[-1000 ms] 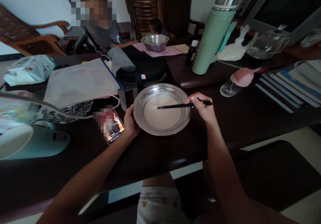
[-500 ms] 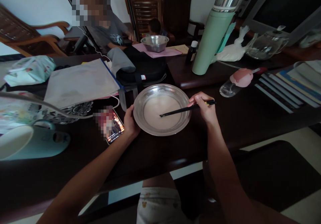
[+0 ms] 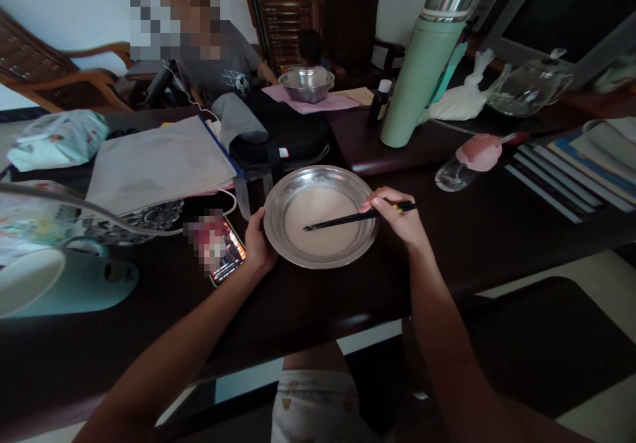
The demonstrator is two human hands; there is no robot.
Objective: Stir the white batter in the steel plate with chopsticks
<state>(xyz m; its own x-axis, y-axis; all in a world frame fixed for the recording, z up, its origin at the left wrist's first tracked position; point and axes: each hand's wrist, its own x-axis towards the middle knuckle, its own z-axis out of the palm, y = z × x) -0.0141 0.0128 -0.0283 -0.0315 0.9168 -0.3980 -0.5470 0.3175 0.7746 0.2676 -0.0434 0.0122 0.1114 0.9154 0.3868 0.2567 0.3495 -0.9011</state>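
No legible text, brand, number or sign: marks on phone screen (image 3: 229,254), book spines (image 3: 546,181), label (image 3: 381,110) of small dark bottle (image 3: 378,102), tag (image 3: 283,153) on black case (image 3: 298,135) and shirt print (image 3: 235,82) on person all too small or blurred to read.

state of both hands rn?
Left hand: closed on the rim of the metal bowl.
Right hand: closed, holding black chopsticks, tips in the pale liquid.

Just left of the green thermos (image 3: 420,75), a white-capped bottle (image 3: 379,104); on the thermos's other side, a glass teapot (image 3: 527,89) and pink-lidded cup (image 3: 470,160).
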